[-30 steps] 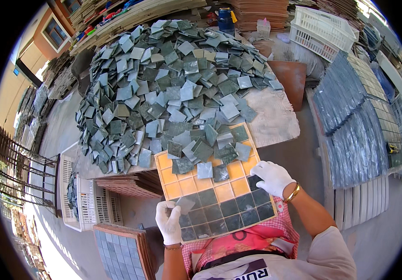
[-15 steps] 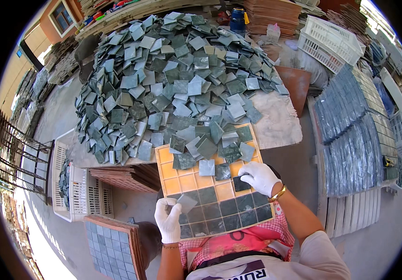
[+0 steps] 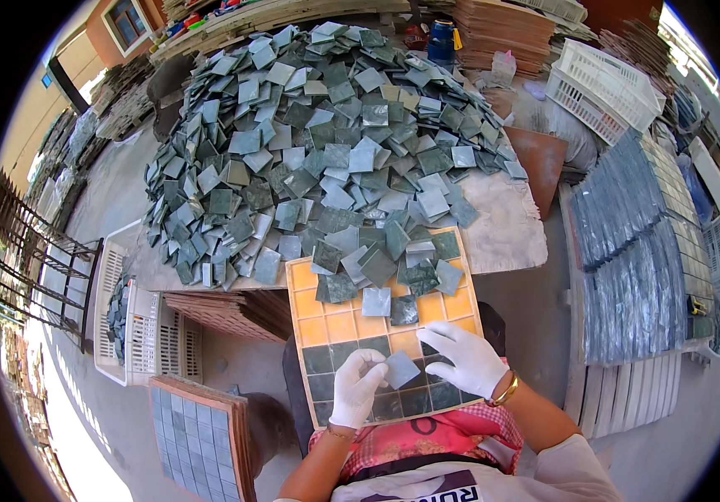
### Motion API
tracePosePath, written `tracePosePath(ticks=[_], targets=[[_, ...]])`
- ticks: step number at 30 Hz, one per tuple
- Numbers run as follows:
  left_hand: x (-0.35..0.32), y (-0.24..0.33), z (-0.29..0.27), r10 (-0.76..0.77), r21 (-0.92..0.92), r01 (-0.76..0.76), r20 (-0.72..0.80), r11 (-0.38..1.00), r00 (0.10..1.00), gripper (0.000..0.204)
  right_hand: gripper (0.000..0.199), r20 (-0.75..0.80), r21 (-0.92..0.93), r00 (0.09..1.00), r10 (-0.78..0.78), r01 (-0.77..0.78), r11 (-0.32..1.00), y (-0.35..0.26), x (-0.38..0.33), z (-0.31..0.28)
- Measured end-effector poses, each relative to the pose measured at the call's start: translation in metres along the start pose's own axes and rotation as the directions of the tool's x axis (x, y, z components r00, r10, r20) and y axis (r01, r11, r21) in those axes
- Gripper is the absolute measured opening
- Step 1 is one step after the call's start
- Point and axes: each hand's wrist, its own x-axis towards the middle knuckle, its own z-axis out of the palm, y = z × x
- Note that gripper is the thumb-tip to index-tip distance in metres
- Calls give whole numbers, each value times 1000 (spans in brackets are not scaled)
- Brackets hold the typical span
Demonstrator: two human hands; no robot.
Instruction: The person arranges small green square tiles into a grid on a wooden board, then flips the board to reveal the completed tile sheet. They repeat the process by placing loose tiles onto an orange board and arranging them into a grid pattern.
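Note:
An orange gridded tray (image 3: 318, 309) rests on my lap and against the table edge, its near rows filled with dark green square tiles. My left hand (image 3: 357, 386), in a white glove, pinches a grey-green tile (image 3: 401, 369) over the tray's middle row. My right hand (image 3: 461, 357), also gloved, lies on the tray just right of that tile, fingertips touching it. Loose tiles (image 3: 377, 302) lie on the tray's far half. A big heap of green tiles (image 3: 326, 142) covers the stone table (image 3: 502, 226) beyond.
Stacked sheets of finished blue-grey tiles (image 3: 636, 251) lie at my right. White plastic crates stand at far right (image 3: 602, 84) and at lower left (image 3: 151, 335). A filled tile frame (image 3: 197, 431) leans by my left knee, next to stacked brown trays (image 3: 226, 309).
My left hand has moved from the tray's left edge to its middle and now holds a tile. My right hand slid down from the tray's right side toward that tile.

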Motion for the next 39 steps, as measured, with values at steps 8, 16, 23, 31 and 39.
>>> tracePosePath(ticks=[8,16,23,31,39], targets=[[7,11,11,113,248,-120,45,961,993,12,38,-78,-91,964,-254,246,965,8,8,12],[8,9,10,-22,95,19,38,995,999,10,28,28,211,994,-106,98,973,10,14,27],[-1,-7,-10,26,83,-20,-77,996,997,12,70,239,-245,970,50,10,970,-12,-14,36],[-5,-10,-18,59,115,-46,-112,992,992,11,68,307,-338,939,158,-47,940,-42,-33,43],[-9,-8,-21,84,185,-64,-103,981,991,10,38,91,-221,991,-94,112,969,-12,-21,41]])
